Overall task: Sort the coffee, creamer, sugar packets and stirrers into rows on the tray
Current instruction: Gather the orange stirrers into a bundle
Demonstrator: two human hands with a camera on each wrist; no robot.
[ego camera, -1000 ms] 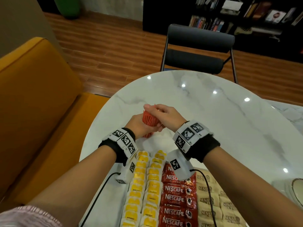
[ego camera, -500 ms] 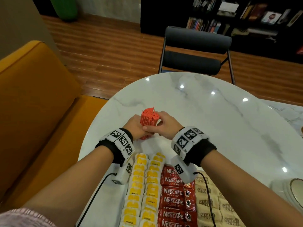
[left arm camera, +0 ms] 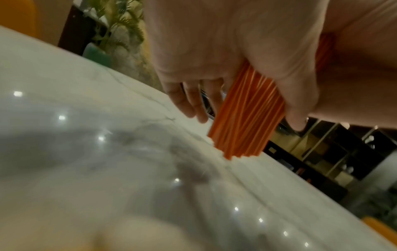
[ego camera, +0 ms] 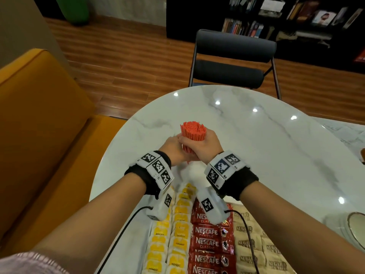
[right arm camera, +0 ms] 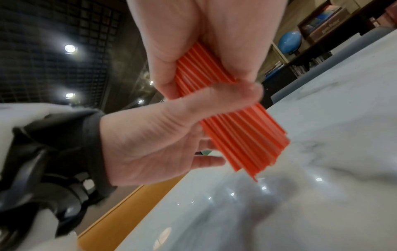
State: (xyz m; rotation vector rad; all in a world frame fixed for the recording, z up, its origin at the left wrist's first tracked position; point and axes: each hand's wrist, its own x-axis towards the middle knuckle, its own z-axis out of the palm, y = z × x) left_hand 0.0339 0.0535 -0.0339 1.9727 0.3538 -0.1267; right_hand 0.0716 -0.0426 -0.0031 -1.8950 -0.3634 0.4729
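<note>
Both hands hold one thick bundle of red stirrers upright over the marble table, just beyond the tray. My right hand is wrapped round the bundle. From the left, my left hand clamps it with the thumb across the front and the fingers behind. The lower ends hang close to the tabletop; I cannot tell if they touch. On the tray lie rows of yellow creamer packets, red Nescafe coffee sachets and beige sugar packets.
A dark chair stands at the table's far side. An orange sofa runs along the left. The rim of a plate shows at the right edge. Cables trail from both wristbands over the tray.
My right hand has slid from the top of the bundle down to its side, so the stirrer tops now stand free above both hands. The left hand has stayed on the bundle.
</note>
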